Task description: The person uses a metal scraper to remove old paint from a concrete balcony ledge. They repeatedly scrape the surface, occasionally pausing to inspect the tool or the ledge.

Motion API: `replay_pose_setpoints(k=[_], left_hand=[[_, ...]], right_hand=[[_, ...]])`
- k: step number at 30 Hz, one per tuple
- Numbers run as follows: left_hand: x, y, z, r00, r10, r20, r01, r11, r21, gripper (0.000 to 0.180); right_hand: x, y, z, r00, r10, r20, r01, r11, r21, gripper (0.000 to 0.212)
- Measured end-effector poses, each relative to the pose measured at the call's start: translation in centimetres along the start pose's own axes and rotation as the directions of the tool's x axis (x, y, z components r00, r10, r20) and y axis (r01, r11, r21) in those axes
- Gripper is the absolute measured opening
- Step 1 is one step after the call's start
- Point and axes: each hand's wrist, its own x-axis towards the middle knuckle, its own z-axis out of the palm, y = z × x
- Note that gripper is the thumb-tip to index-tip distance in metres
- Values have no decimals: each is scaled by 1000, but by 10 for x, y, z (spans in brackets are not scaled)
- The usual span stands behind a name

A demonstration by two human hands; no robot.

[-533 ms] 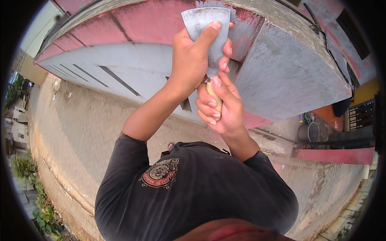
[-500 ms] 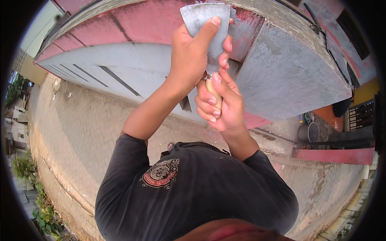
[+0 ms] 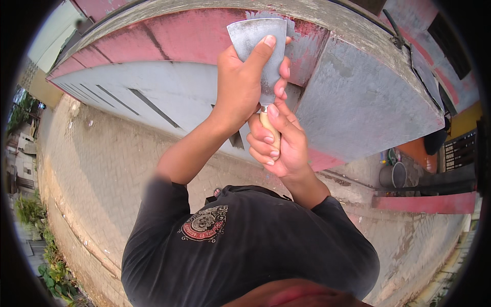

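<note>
A paint scraper (image 3: 266, 56) with a wide grey metal blade and a pale wooden handle is held upright in front of me, blade up. My right hand (image 3: 284, 138) wraps round the handle, its thumb near the metal collar. My left hand (image 3: 243, 82) grips the blade, thumb flat on its face and the other fingers behind it, fingertips showing at the right edge. Behind the blade stands a low wall with a pink band (image 3: 189, 38) and a grey-painted face (image 3: 368, 97). Close to the blade's right, the pink paint is patchy with grey.
The wall's rough concrete top (image 3: 353, 18) runs along the far side. Below lies a paved ground of blocks (image 3: 112, 148). At the right are a grey bucket (image 3: 393, 175) and a low pink ledge (image 3: 424, 202). Green plants (image 3: 59, 279) grow at the lower left.
Both hands and the scraper sit slightly lower and a little further left in the picture. The wall has also shifted slightly down in view. The grip is the same.
</note>
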Motion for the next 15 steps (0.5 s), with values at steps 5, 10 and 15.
replay_pose_setpoints(k=[5, 10, 15], left_hand=[[-1, 2, 0, 999, -27, -25, 27, 1000, -1, 38], [-2, 2, -1, 999, -26, -19, 26, 1000, -3, 38], [2, 2, 1, 997, 75, 17, -74, 995, -69, 38]], right_hand=[[0, 2, 1, 1000, 6, -6, -6, 996, 93, 17], [-1, 4, 2, 1000, -9, -15, 10, 997, 71, 17], [2, 0, 3, 996, -11, -85, 16, 998, 64, 16]])
